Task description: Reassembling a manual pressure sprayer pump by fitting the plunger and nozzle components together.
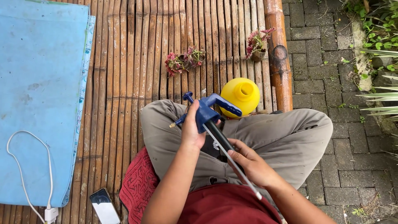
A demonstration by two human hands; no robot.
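My left hand [191,132] is wrapped around the blue plastic pump head of a hand sprayer [206,111], fingers closed firmly on its body just below the curved handle; the small brass nozzle tip pokes out past the knuckles on the outer side of that grip. From under the grip a black pump cylinder [220,139] runs down and back toward my body, and my right hand [252,165] is closed around its lower part, thumb on top. A thin pale dip tube [236,168] lies alongside the cylinder, passes through the right-hand grip and ends beyond it, over my dark red shirt [226,205].

Just beyond the left-hand grip, touching my grey-trousered leg [286,139], stands the yellow plastic sprayer bottle [240,96], open-mouthed and apart from the pump head. Farther out past the bottle, on the bamboo slat platform [137,62], lie two clumps of small reddish-leaved plants [184,60], one of them [257,43] near the thick bamboo edge pole.

Well off to the outer side of the left grip lie a light blue mat [39,95], a white charger cable [20,166] and a dark smartphone [103,206], with a red patterned cloth [139,186] beside my leg. Beyond the right grip is grey brick paving [331,62].
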